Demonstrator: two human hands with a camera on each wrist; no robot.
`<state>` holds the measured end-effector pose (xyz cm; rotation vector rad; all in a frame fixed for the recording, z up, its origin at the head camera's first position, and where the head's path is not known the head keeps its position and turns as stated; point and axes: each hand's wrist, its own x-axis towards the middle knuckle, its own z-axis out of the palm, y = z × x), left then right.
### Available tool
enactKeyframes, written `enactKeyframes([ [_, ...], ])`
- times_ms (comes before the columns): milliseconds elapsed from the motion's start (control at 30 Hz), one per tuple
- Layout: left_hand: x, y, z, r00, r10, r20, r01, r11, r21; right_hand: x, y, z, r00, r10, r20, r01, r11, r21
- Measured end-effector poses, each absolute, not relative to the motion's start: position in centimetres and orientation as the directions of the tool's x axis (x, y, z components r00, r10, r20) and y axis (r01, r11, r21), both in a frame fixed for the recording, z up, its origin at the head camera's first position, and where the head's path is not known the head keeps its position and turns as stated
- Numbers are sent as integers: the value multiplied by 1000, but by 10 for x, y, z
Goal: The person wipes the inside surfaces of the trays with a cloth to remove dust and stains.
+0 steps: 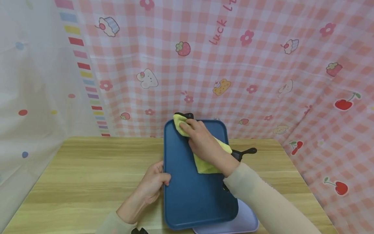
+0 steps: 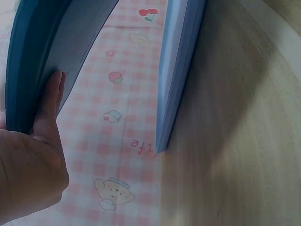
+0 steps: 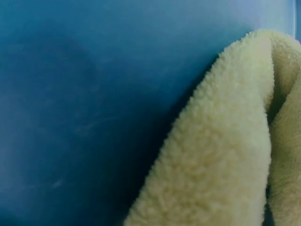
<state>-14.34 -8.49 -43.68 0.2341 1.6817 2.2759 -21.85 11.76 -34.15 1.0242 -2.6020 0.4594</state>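
Observation:
A blue rectangular tray (image 1: pixel 187 195) with a raised rim is held up over the table. My left hand (image 1: pixel 152 182) grips its left edge, thumb over the rim; the left wrist view shows the fingers (image 2: pixel 49 101) against the tray's underside. With my right hand (image 1: pixel 204 139) I hold a yellow cloth (image 1: pixel 205 165) against the tray's inner face, near its far end. In the right wrist view the fluffy cloth (image 3: pixel 207 160) lies folded over the blue surface (image 3: pixel 70 103), which has faint pale marks. The right hand itself is out of that view.
Below the blue tray, a lavender tray (image 1: pixel 242 219) shows at the near right, on the wooden table (image 1: pixel 102 182). A black piece with a knobbed arm (image 1: pixel 248 151) sits beside the right wrist. A pink checked curtain (image 1: pixel 163 65) hangs behind the table and along its right side.

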Motion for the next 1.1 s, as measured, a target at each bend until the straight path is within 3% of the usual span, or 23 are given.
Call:
enactKeyframes([
  [1100, -145, -83, -436, -957, 284, -52, -145, -318, 937, -187, 89, -351, -512, -789, 341, -851, 518, -79],
])
